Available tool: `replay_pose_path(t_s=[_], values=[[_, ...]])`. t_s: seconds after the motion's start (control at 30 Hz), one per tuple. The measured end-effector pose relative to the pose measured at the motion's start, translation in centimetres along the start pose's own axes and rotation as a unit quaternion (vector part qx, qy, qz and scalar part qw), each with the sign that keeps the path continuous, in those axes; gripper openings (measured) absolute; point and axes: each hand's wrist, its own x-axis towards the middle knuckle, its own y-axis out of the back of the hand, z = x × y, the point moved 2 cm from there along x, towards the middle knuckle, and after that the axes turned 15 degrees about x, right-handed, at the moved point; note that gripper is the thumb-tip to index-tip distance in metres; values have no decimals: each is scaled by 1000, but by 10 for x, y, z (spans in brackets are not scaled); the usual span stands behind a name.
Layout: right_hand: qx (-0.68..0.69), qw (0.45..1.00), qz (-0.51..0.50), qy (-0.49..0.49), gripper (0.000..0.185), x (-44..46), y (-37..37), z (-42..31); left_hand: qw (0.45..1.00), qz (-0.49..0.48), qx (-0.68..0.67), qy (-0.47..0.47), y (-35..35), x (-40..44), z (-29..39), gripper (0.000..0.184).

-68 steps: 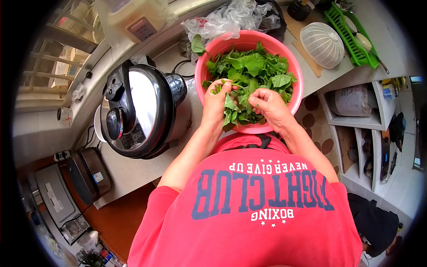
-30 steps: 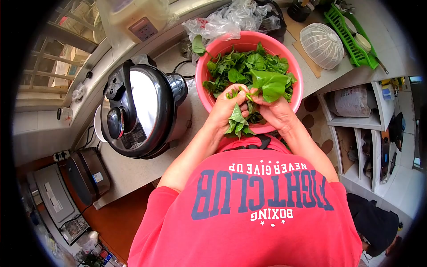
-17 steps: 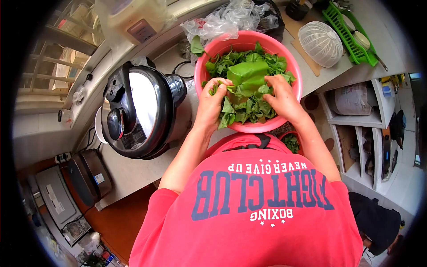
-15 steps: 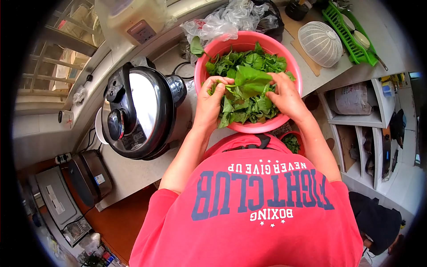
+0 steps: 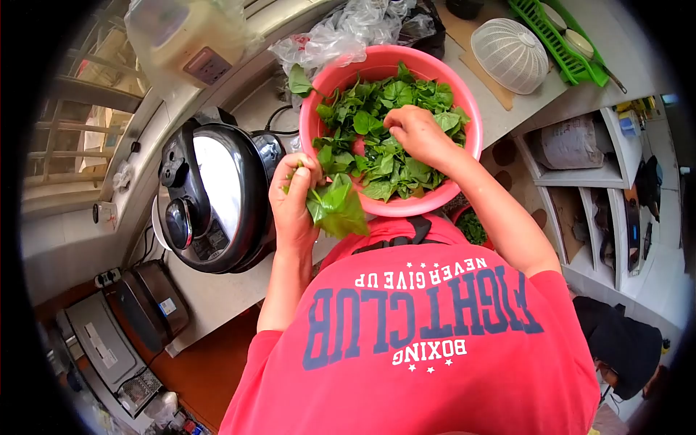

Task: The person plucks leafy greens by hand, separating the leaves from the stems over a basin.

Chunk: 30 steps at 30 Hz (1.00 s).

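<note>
A pink plastic basin (image 5: 310, 119) full of loose green leaves (image 5: 402, 163) stands on the counter. My left hand (image 5: 292, 206) is closed at the basin's near left rim, gripping a leafy green stem between thumb and fingers. Its broad leaf (image 5: 339, 209) hangs to the right, over the rim. Above the leaves in the basin, my right hand (image 5: 420, 135) is closed, its fingers curled downward. The back of that hand hides whatever its fingertips may hold.
Left of the basin is a black and silver electric pressure cooker (image 5: 221, 192). Crumpled plastic bags (image 5: 341, 32) lie behind the basin. A white mesh basket (image 5: 510, 56) and a green dish rack (image 5: 562, 43) occupy the right back. More greens (image 5: 471, 226) show below the basin.
My hands have moved apart. The left has come toward me and left with the leafy stem, out to the rim; the right has left that leaf and lowered toward the leaves in the basin.
</note>
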Motion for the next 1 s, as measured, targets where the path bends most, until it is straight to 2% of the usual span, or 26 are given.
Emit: replay_pose_path(t_s=[0.07, 0.1, 0.17, 0.23, 0.3, 0.33, 0.37, 0.43, 0.5, 0.53, 0.57, 0.63, 0.7, 0.77, 0.83, 0.9, 1.0], values=[[-64, 994, -85, -5, 20, 5, -13, 8, 999, 18, 19, 23, -1, -6, 4, 8], [-62, 994, -89, -3, 20, 5, -19, 6, 998, 34, 36, 48, -2, -8, 5, 9], [-121, 985, -102, 73, 23, 1, -32, -3, 995, 46, 49, 70, -2, -9, 3, 11], [-152, 977, -137, 54, 29, 5, -35, -8, 993, 56, 21, 100, -5, -9, 1, 10], [-131, 983, -125, -43, 37, 11, -35, 2, 988, 66, 11, 137, -6, -7, -4, 11], [-54, 995, -81, -24, 35, 10, -32, 9, 989, 58, 2, 137, -6, -5, -4, 11], [-48, 997, -22, 60, 31, 8, -25, 13, 989, 51, -7, 138, -6, -4, -5, 11], [72, 995, 12, -74, 29, 6, -4, -8, 988, 53, -23, 141, -6, -1, -9, 12], [165, 979, 72, -91, 30, 0, 7, -6, 985, 42, -19, 168, -5, 3, -15, 11], [216, 964, 78, -136, 26, -3, 13, -6, 984, 30, -34, 172, -5, 5, -18, 11], [214, 964, 78, -136, 26, -6, 16, -10, 984, 29, -37, 172, -7, 7, -19, 11], [320, 928, 131, -139, 22, -10, 23, -21, 981, 46, -42, 181, -14, 12, -20, 10], [353, 914, 137, -145, 21, -12, 29, -30, 983, 43, -18, 180, -15, 16, -23, 10], [433, 877, 173, -112, 22, -13, 34, -35, 983, 39, 8, 178, -16, 17, -24, 10], [453, 867, 173, -113, 22, -14, 41, -39, 975, 42, 126, 175, -17, 18, -23, 9], [571, 796, 163, -119, 22, -14, 43, -43, 973, 25, 141, 179, -20, 21, -25, 12], [601, 775, 139, -137, 22, -16, 39, -44, 969, -10, 161, 188, -30, 27, -27, 27]])
